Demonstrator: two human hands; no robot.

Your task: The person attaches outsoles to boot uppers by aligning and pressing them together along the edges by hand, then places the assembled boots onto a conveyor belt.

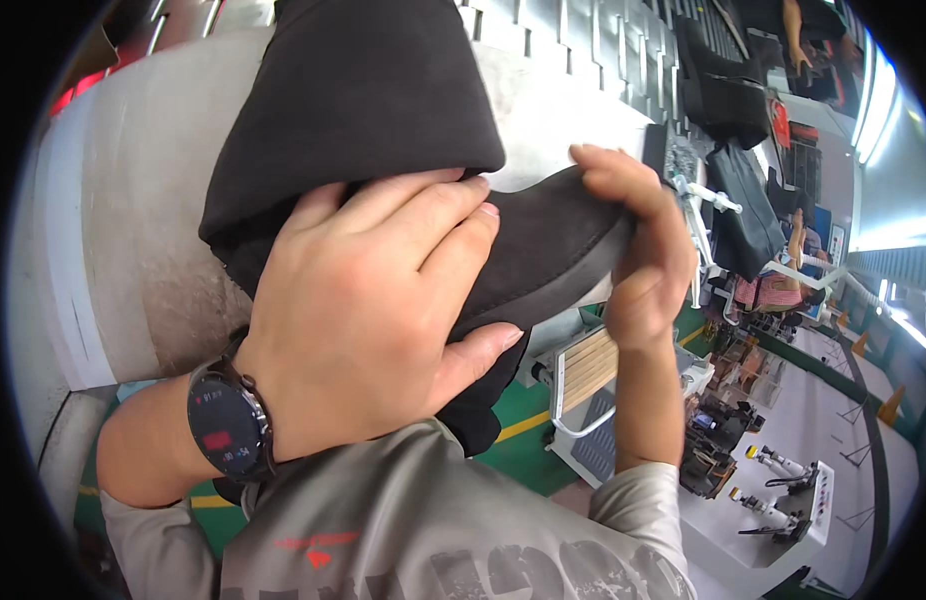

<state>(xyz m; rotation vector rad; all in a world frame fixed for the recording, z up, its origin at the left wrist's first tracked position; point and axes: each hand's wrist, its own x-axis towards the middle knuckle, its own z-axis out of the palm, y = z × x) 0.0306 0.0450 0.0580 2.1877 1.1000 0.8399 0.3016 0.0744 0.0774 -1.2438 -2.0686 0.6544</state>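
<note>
A black suede-looking boot [543, 240] lies across in front of me, its toe toward the right and its wide shaft [368, 90] slumped over at the far side. My left hand [368, 280], with a dark round watch on the wrist, is wrapped over the ankle and heel area. Its fingertips reach the edge of the shaft, and the thumb presses near the sole. My right hand [648, 245] cups the toe end, its thumb and palm along the sole edge and its fingers curling over the tip. The heel is hidden behind my left hand.
A pale, worn surface [133, 220] lies under the boot, with a metal slatted conveyor [593, 50] beyond. More black boots [743, 210] hang or stand at the right near white rods. A cart with wooden slats [588, 375] and a white machine [783, 530] stand lower right. Other people work at far right.
</note>
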